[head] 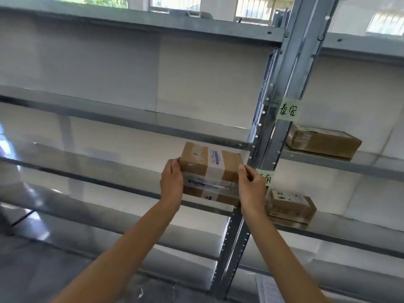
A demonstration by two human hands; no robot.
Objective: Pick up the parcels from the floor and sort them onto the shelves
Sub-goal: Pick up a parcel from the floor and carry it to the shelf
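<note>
Gripping the brown cardboard parcel [209, 173] by both ends: left hand [171, 184] fingers wrap the left edge, right hand [251, 189] pinches the right corner. Rectangular box, glossy clear and white tape bands. It's at the right end of the smooth galvanised shelf [109, 173], beside the perforated steel upright [284, 95]. Can't tell if it's bearing on the shelf. Next bay: flat carton [323, 143] above, small carton [290, 206] below.

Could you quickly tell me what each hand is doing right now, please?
Left hand: grips the parcel at its left end.
Right hand: grips its right end.
</note>
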